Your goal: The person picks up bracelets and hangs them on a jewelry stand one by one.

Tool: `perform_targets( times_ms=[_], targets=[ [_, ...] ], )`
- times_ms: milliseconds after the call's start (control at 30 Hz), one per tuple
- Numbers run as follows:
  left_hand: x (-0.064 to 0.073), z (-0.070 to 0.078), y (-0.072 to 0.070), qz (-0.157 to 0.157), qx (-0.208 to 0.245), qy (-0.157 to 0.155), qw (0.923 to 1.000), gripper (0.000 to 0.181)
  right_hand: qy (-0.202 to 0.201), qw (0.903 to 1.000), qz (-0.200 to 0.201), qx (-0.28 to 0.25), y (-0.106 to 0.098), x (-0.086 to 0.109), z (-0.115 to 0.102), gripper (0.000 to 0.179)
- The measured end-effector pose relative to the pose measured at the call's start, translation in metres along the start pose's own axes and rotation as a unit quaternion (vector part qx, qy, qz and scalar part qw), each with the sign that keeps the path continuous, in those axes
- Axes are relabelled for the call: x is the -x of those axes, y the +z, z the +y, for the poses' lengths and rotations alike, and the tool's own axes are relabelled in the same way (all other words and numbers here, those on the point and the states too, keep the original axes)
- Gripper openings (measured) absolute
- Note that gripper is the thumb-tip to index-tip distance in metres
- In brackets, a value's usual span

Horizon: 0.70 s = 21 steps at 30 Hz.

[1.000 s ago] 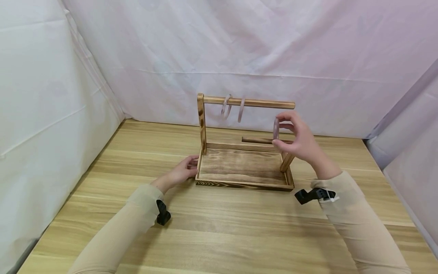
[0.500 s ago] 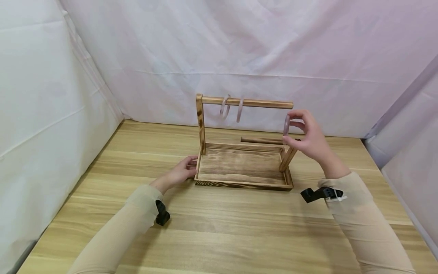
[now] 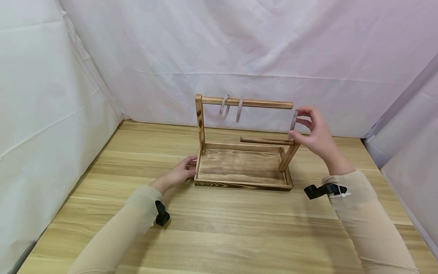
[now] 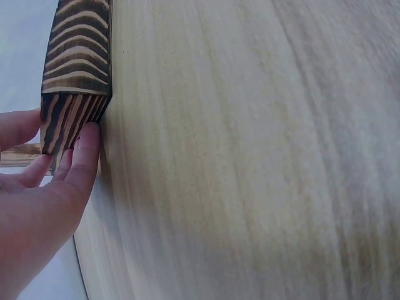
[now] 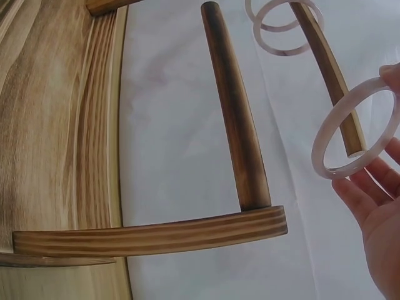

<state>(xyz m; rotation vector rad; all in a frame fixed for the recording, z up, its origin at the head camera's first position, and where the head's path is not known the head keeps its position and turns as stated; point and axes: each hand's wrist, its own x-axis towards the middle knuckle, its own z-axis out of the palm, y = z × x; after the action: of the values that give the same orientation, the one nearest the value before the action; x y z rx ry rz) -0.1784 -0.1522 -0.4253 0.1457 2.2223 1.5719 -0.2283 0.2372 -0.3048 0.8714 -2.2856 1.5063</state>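
My right hand [image 3: 316, 131] pinches a pale pinkish bangle [image 3: 294, 120] between thumb and fingers, just right of and below the upper rod's free end [image 3: 289, 105]. In the right wrist view that rod end shows through the ring of the bangle [image 5: 325, 140]. Two more bangles [image 3: 239, 110] hang on the upper rod, near its left half. The rod belongs to a wooden stand with a tray base [image 3: 243, 186]. My left hand [image 3: 178, 173] touches the tray's left end with extended fingers; the left wrist view shows its fingertips against the striped end wall [image 4: 65, 125].
A lower rod [image 3: 263, 140] runs left from the top of the short right post [image 3: 289, 158]. A tall post [image 3: 201, 125] carries the upper rod at left. The stand sits on a wood-grain table [image 3: 219, 228], with white cloth [image 3: 219, 45] behind and at both sides.
My right hand has moved right with the bangle, from in front of the lower rod to beyond the upper rod's free end. The left hand stays at the tray's left end.
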Motion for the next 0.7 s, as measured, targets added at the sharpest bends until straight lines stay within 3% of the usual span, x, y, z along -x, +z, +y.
perform_targets(
  times_ms=[333, 700],
  targets=[
    [-0.002, -0.004, 0.001, -0.002, -0.009, 0.004, 1.0000, 0.057, 0.024, 0.9994, 0.024, 0.011, -0.004, -0.007, 0.006, 0.054],
    [-0.002, -0.004, 0.000, -0.008, 0.026, 0.004, 0.9996, 0.057, 0.022, 0.9990, 0.035, 0.018, -0.007, -0.017, 0.007, 0.052]
  ],
)
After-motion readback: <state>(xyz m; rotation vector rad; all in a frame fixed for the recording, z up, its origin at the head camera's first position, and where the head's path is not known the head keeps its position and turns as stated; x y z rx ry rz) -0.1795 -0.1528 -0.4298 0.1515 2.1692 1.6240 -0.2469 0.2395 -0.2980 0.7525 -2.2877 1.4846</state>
